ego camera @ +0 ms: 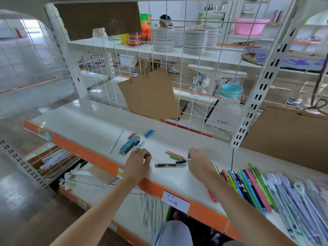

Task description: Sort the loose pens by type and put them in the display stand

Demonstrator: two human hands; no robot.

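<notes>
On white shelf [92,121]: left hand [137,163] fingers curled, contents not discernible. Right hand [199,161] pinches tip of red pen [174,154]. Black pen [169,165] lies between hands. Sorted pens [129,144] beyond left hand.

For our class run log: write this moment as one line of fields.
left hand: curled, hold unclear | right hand: at tip of black pen | red and green pens: loose on shelf

two bare forearms, no sleeves showing, no rings or watch visible, grey trouser knee [171,231] below
</notes>
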